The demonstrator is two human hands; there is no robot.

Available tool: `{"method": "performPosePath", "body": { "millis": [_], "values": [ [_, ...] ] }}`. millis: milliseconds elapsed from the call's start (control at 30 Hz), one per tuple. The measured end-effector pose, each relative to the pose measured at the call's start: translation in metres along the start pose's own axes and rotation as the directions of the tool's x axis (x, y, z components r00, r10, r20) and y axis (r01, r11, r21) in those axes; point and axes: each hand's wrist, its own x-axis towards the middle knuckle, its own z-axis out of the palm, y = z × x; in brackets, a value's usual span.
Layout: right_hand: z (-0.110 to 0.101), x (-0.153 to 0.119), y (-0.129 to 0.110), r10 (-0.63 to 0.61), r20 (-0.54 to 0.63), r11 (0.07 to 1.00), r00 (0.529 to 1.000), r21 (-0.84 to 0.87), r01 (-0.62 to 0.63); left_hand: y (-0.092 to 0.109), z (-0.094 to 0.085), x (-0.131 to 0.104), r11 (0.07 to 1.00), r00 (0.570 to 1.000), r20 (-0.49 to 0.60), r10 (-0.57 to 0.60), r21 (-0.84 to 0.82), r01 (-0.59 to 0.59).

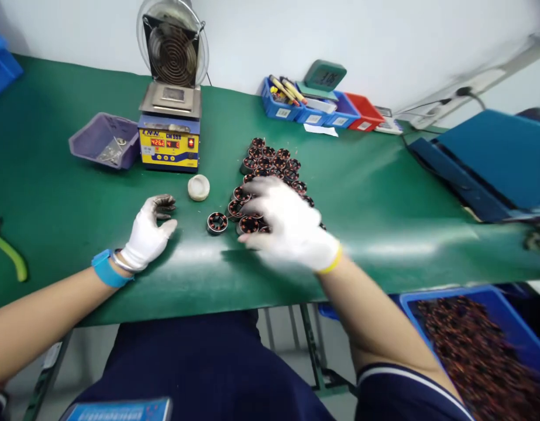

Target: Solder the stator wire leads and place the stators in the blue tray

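Observation:
My left hand (149,234), in a white glove with darkened fingertips, rests over the green table with curled fingers apart from the thumb and nothing between them. My right hand (291,225), also gloved in white, is blurred over a cluster of motor stators (264,164), small black rings with copper windings. Its thumb and fingers are spread, and the palm hides part of the cluster. Between the hands, one stator (217,223) sits apart from the others. A round white container (198,187) lies just beyond it.
A yellow-and-blue solder pot (168,146) with a fan stands behind, beside a purple tray (103,140). Blue bins (281,110), a red bin (364,111) and a clock (324,75) line the wall. Green-handled cutters (10,257) lie left. A blue crate (410,299) of parts sits below right.

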Motion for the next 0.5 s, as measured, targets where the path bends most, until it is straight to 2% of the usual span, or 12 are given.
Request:
{"method": "performPosePath", "body": {
  "millis": [33,67,133,233,333,400,433,500],
  "values": [
    [0.014,0.001,-0.024,-0.050,0.099,0.989,0.994,-0.131,0.063,0.001,0.001,0.002,0.999,1.000,0.017,-0.019,-0.025,0.020],
    [0.028,0.003,-0.042,-0.025,0.142,0.972,0.990,-0.229,0.057,0.002,0.001,0.003,0.998,0.999,0.030,-0.032,-0.054,0.033],
    [0.051,0.010,-0.059,0.042,0.176,0.932,0.983,-0.361,0.025,0.004,0.001,0.004,0.991,0.998,0.050,-0.046,-0.123,0.052],
    [0.068,0.019,-0.054,0.080,0.175,0.910,0.981,-0.415,0.000,0.008,-0.001,0.004,0.970,0.993,0.086,-0.076,-0.226,0.094],
    [0.071,0.025,-0.051,0.017,0.156,0.914,0.988,-0.402,0.048,0.017,-0.005,0.001,0.945,0.976,0.139,-0.165,-0.263,0.197],
    [0.072,0.032,-0.060,-0.075,0.094,0.931,0.993,-0.351,0.103,0.025,-0.008,-0.004,0.904,0.936,0.222,-0.273,-0.273,0.328],
    [0.072,0.037,-0.068,-0.129,0.060,0.938,0.990,-0.316,0.142,0.029,-0.009,-0.007,0.866,0.896,0.290,-0.335,-0.281,0.415],
    [0.075,0.047,-0.086,-0.228,0.012,0.943,0.974,-0.247,0.224,0.036,-0.011,-0.012,0.758,0.789,0.432,-0.436,-0.296,0.581]
  ]
}}
